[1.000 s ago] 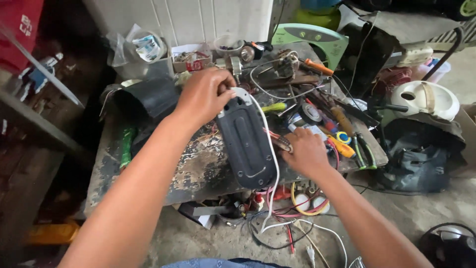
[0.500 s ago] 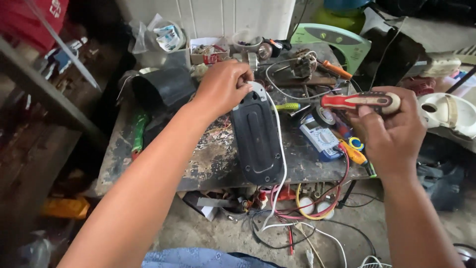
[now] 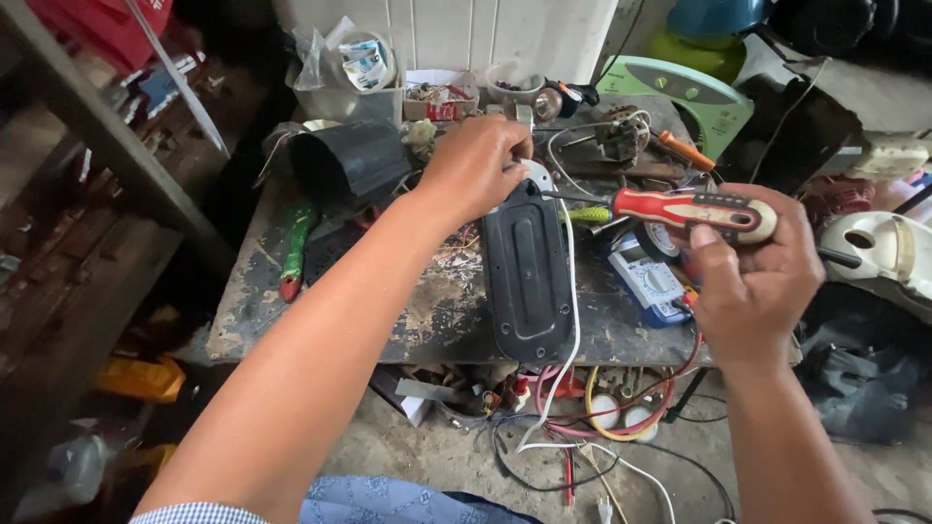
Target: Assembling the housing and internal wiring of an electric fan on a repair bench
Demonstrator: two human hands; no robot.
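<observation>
Right hand (image 3: pixel 752 277) grips a red screwdriver (image 3: pixel 694 211) while left hand (image 3: pixel 476 167) pinches the black casing (image 3: pixel 526 277) top

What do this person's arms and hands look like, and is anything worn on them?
Both forearms are bare, with no watch visible. The left hand and right hand wear no gloves or visible rings. A blue-and-white checked sleeve edge shows at the left upper arm.

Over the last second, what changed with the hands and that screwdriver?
The right hand left the bench, picked up the red-handled screwdriver and swung its tip toward the top of the black cover. The left hand stayed gripping that top end; the cover hasn't shifted.
</observation>
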